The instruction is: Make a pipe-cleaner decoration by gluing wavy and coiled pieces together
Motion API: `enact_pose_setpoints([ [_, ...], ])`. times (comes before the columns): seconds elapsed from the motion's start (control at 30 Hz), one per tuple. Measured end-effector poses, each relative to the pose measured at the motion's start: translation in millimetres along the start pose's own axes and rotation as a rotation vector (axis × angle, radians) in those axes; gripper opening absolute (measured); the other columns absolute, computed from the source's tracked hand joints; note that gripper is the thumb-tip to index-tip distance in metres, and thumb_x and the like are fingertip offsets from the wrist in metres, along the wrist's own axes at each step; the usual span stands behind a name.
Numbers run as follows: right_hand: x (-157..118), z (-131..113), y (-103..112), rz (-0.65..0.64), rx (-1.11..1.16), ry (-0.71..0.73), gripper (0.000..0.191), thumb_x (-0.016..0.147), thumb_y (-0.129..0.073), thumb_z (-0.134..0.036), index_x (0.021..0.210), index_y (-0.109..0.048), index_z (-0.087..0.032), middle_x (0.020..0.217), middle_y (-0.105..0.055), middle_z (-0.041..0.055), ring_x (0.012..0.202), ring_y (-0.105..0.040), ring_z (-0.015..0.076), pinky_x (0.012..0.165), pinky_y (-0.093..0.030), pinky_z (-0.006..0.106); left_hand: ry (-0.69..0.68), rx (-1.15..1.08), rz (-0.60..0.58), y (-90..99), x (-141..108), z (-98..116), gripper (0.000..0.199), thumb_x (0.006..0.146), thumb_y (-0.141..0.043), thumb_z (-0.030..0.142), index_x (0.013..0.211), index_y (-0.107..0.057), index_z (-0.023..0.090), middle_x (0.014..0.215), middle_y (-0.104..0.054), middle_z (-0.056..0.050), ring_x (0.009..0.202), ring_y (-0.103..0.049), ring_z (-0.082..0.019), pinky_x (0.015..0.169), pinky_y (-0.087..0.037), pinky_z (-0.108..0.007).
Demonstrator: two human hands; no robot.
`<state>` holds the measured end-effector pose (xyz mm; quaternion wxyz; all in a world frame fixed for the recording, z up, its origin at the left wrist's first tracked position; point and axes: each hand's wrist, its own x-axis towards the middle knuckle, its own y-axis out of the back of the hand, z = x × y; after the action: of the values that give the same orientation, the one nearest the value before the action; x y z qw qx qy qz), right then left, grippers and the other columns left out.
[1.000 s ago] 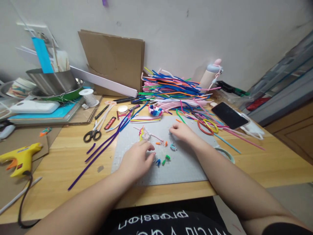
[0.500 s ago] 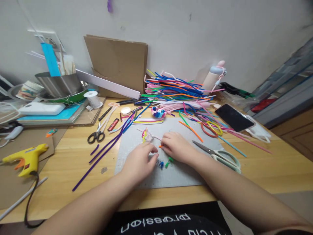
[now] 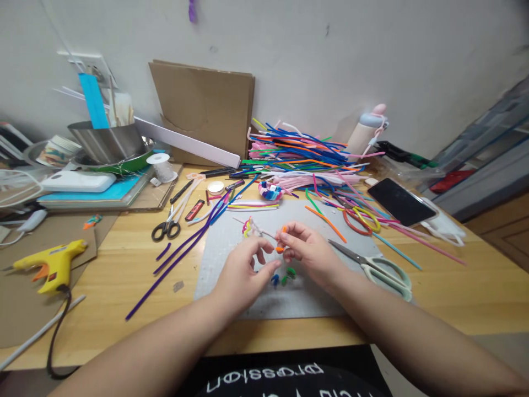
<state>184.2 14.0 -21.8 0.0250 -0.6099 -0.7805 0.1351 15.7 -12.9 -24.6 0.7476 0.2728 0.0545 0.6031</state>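
Over the grey mat (image 3: 223, 303), my right hand (image 3: 308, 252) pinches a small orange piece (image 3: 280, 250) between thumb and fingers. My left hand (image 3: 248, 270) is just left of it, thumb and fingers apart, with nothing seen in its grasp. Below and between the hands lie a small blue piece (image 3: 275, 280) and a small green piece (image 3: 291, 272). Beyond my left hand is a small pink, yellow and white item (image 3: 247, 227), with a thin stem running toward my right hand.
Green-handled scissors (image 3: 386, 273) lie right of my right hand. Purple pipe cleaners (image 3: 173, 253), black scissors (image 3: 166, 229) and a yellow glue gun (image 3: 58, 264) are at the left. Behind the mat are a colourful pipe cleaner pile (image 3: 301, 154) and a phone (image 3: 400, 201).
My right hand has lifted from the mat and turned, with the orange piece now raised in its fingers. My left hand stays close by, its fingers still apart. The view has shifted slightly.
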Motion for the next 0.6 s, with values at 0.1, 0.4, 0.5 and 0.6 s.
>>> enact_pose_setpoints([
  [0.1, -3.6, 3.4, -6.5, -0.032, -0.001, -0.021, 0.026, 0.075, -0.07, -0.038, 0.082, -0.055, -0.019, 0.073, -0.058, -0.0018, 0.06, -0.053, 0.0095, 0.053, -0.042, 0.022, -0.091, 0.038, 0.031, -0.6, -0.8, -1.6, 0.012, 0.08, -0.061, 0.017, 0.092, -0.058, 0.02, 0.084, -0.061, -0.001, 0.07, -0.052, -0.013, 0.065, -0.042, -0.027],
  [0.4, -1.6, -0.5, -3.7, -0.054, -0.044, 0.048, 0.02, 0.074, -0.07, -0.034, 0.078, -0.06, -0.018, 0.069, -0.055, -0.0026, 0.059, -0.047, 0.009, 0.057, -0.039, 0.024, -0.112, 0.029, 0.028, 0.4, -1.6, -2.5, 0.005, 0.084, -0.055, 0.015, 0.084, -0.058, 0.019, 0.079, -0.061, -0.001, 0.071, -0.053, -0.013, 0.063, -0.04, -0.026],
  [0.5, 0.0, 1.3, -1.3, -0.05, -0.025, 0.098, 0.019, 0.074, -0.071, -0.033, 0.079, -0.06, -0.018, 0.07, -0.055, -0.0023, 0.06, -0.048, 0.0101, 0.057, -0.039, 0.025, 0.102, -0.158, 0.046, -2.0, 0.1, -1.4, 0.01, 0.08, -0.061, 0.026, 0.079, -0.056, 0.018, 0.076, -0.058, -0.001, 0.065, -0.051, -0.012, 0.056, -0.038, -0.024],
  [0.6, 0.3, 4.6, -1.3, -0.052, -0.034, 0.183, 0.018, 0.074, -0.072, -0.032, 0.079, -0.06, -0.02, 0.075, -0.056, -0.0017, 0.062, -0.049, 0.0107, 0.059, -0.041, 0.026, 0.394, -0.519, -0.019, -3.6, 4.7, -1.4, 0.023, 0.074, -0.068, 0.035, 0.075, -0.055, 0.017, 0.064, -0.053, 0.002, 0.055, -0.046, -0.01, 0.048, -0.031, -0.021],
])
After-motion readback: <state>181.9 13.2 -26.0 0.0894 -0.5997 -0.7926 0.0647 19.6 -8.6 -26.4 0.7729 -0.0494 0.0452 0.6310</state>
